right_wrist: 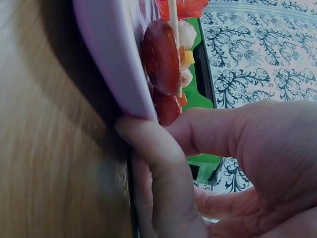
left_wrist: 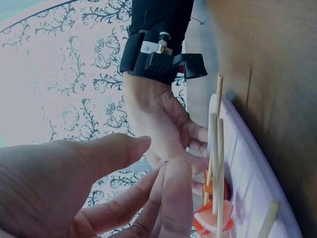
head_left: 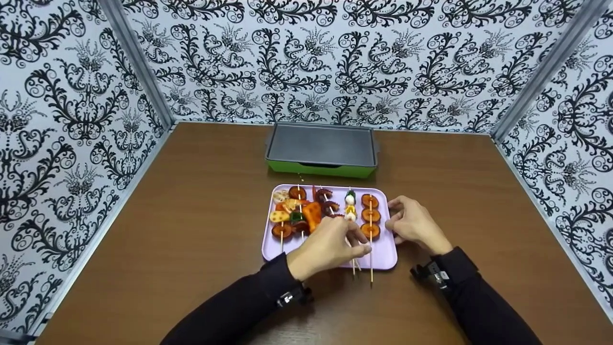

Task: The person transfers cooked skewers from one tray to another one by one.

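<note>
A pale purple tray (head_left: 383, 256) lies on the table with several food skewers on it. My right hand (head_left: 413, 221) is at the tray's right edge; in the right wrist view its thumb and a bent finger (right_wrist: 158, 153) pinch the rim. Over the front middle of the tray hangs my left hand (head_left: 330, 244), thumb and fingers apart with nothing between them. Nearest to it are a skewer of round orange-brown slices (head_left: 370, 216) and a skewer of white, yellow and green pieces (head_left: 350, 206). Their sticks reach past the tray's front edge. The left hand partly hides a skewer of dark red curled pieces (head_left: 329, 207).
Behind the tray stands a green grill box with a grey flat top (head_left: 323, 143). More skewers with mixed pieces (head_left: 289, 205) crowd the tray's left side. Patterned panels (head_left: 316, 62) enclose the brown table (head_left: 206, 191) at the back and both sides.
</note>
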A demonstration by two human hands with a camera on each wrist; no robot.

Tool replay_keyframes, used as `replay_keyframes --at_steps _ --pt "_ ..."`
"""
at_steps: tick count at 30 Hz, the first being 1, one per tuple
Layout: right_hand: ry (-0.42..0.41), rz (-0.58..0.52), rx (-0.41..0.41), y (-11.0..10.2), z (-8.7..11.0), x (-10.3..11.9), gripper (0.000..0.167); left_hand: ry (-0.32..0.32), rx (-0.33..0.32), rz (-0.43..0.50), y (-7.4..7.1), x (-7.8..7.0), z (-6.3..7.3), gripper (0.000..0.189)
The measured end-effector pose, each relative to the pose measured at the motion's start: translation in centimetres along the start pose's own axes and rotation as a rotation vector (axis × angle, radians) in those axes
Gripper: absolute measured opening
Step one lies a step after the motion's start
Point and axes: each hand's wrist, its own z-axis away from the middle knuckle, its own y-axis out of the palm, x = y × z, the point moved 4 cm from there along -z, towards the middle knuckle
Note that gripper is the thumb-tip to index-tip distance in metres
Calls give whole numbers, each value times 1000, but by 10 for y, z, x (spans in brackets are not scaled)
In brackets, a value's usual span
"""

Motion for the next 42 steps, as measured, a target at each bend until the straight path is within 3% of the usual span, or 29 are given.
replay_keyframes --at_steps 18,30,35,42 --pt "28 -4 6 -4 4 -4 50 -30 -102 35 -36 24 -2 13" --pt "-17 -86 40 -13 5 -12 41 -40 -204 -100 -67 52 3 20" --pt "-61 -72 40 -23 4 -15 40 -76 -215 -184 -84 66 5 34" --pt "-178 36 -44 -44 4 -16 44 -115 -242 -274 -111 88 13 39"
